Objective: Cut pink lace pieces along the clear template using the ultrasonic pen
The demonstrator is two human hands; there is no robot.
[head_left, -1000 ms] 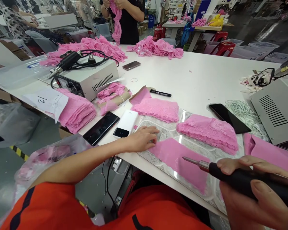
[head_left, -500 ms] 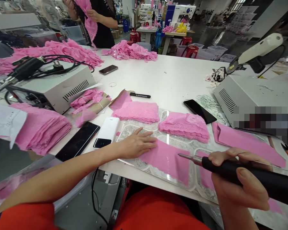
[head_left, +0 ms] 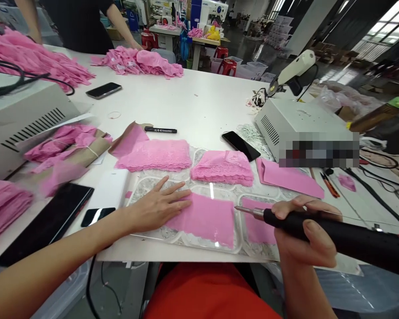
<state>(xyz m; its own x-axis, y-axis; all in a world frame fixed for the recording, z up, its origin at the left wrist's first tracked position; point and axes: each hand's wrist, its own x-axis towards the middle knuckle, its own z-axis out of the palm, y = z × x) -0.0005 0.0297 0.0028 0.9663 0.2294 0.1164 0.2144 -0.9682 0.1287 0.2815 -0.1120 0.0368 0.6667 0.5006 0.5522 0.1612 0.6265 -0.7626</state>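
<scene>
My left hand (head_left: 162, 204) lies flat with fingers spread on the left part of a pink fabric panel (head_left: 209, 217), over a clear plastic template (head_left: 182, 239). In my right hand (head_left: 306, 230) is a thick black-handled tool with a pointed metal tip (head_left: 249, 210), much like a soldering iron. Its tip is at the panel's right edge; whether it touches, I cannot tell. Another pink piece (head_left: 257, 226) shows beneath the tool. Behind my hands sit two stacks of scallop-edged pink pieces, the left stack (head_left: 159, 155) and the right stack (head_left: 222, 167).
A white power bank (head_left: 111, 188) and a large black phone (head_left: 46, 226) lie left of my forearm. Grey boxes stand at the left (head_left: 29, 119) and right (head_left: 306, 124). Across the table, a co-worker (head_left: 76, 26) stands by a pink fabric pile (head_left: 139, 61).
My view has swung right. The tool tip has shifted from over the panel to its right edge. My left hand stays on the fabric. The co-worker has lowered the raised pink fabric to the table.
</scene>
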